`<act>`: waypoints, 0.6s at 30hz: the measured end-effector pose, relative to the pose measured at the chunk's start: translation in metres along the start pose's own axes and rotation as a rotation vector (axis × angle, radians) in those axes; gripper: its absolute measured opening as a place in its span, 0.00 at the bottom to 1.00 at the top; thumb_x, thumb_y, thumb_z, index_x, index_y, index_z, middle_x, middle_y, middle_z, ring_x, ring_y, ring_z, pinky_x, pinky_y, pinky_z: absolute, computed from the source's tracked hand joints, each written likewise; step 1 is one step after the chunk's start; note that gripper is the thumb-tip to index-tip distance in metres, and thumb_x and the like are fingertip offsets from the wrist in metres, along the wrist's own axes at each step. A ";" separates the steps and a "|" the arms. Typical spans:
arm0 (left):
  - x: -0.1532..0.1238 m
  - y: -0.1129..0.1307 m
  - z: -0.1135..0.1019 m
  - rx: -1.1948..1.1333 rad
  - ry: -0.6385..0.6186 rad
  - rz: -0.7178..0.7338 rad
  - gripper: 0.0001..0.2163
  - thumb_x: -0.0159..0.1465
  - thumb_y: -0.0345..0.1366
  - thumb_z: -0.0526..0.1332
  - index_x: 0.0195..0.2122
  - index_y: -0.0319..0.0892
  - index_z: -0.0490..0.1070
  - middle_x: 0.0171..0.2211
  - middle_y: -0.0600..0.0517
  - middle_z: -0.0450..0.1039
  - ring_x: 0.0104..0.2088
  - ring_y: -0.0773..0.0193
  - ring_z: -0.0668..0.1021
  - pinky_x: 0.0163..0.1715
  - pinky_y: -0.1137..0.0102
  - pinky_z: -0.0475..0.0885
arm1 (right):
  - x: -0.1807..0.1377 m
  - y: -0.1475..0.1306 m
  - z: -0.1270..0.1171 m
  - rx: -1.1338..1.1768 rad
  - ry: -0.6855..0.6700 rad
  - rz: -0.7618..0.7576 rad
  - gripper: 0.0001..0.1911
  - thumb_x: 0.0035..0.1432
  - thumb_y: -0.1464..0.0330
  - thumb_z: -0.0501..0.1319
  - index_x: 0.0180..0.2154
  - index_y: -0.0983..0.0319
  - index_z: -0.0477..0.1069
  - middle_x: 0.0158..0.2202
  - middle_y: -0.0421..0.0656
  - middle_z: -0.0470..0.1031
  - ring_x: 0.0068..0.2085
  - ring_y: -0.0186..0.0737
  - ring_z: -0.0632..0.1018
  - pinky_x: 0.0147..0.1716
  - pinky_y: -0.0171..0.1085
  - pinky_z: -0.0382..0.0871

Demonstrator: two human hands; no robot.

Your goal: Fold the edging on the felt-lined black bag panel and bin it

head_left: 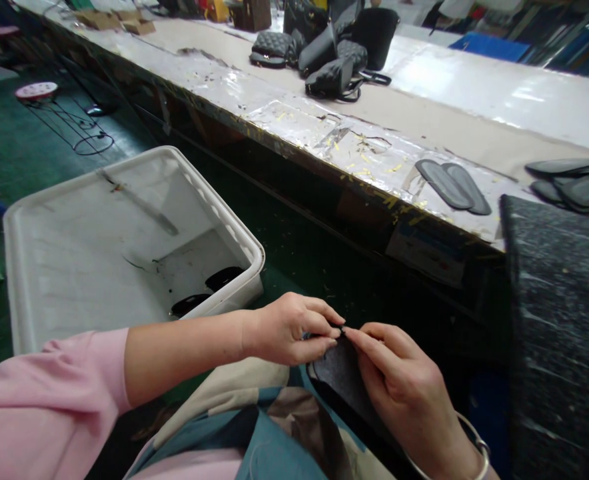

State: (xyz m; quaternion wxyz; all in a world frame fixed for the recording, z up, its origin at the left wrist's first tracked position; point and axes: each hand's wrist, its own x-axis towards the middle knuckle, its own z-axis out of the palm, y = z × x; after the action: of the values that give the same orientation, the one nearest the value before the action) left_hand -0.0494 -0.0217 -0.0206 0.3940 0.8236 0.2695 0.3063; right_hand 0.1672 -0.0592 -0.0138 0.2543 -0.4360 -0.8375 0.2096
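Low over the lap, a dark grey panel with a black rim (342, 373) rests at a slant. My left hand (294, 331) is closed in a pinch at its upper edge, on a small black bit too small to make out. My right hand (404, 380) grips the panel's right side, its index fingertip meeting the left fingers at that edge. The panel's lower part runs out of sight behind the right hand and wrist.
To the left stands a white plastic bin (214, 207) with two black pieces (189, 305) inside. A long worktable (284, 123) carries grey oval panels (449, 183) and black bags (329, 57). A dark speckled board edge (559, 320) rises at right. A stool (37, 91) stands far left.
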 end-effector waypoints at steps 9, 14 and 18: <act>0.008 -0.002 -0.010 -0.241 -0.086 -0.204 0.06 0.58 0.32 0.60 0.28 0.38 0.75 0.40 0.41 0.76 0.40 0.60 0.78 0.41 0.69 0.73 | 0.000 -0.001 -0.008 0.120 -0.062 0.024 0.12 0.60 0.74 0.54 0.40 0.58 0.74 0.41 0.45 0.72 0.39 0.39 0.74 0.37 0.37 0.72; 0.018 -0.014 -0.008 -0.840 0.022 -0.802 0.09 0.55 0.39 0.66 0.30 0.38 0.71 0.33 0.49 0.76 0.36 0.64 0.77 0.37 0.71 0.70 | 0.007 0.009 -0.014 0.513 -0.044 0.493 0.06 0.59 0.64 0.59 0.38 0.58 0.69 0.33 0.41 0.74 0.34 0.37 0.76 0.33 0.34 0.71; 0.025 -0.020 0.000 -0.873 -0.025 -0.894 0.13 0.49 0.37 0.70 0.33 0.38 0.71 0.29 0.55 0.71 0.31 0.71 0.71 0.33 0.74 0.64 | 0.025 0.018 -0.013 0.609 -0.182 0.637 0.15 0.57 0.56 0.59 0.38 0.60 0.67 0.29 0.39 0.71 0.31 0.36 0.73 0.29 0.33 0.68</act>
State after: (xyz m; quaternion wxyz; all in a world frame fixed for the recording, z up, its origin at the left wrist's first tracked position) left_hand -0.0369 0.0063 -0.0294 0.7875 0.3975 0.4335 0.1842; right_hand 0.1743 -0.0275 -0.0082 0.2190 -0.5572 -0.5805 0.5519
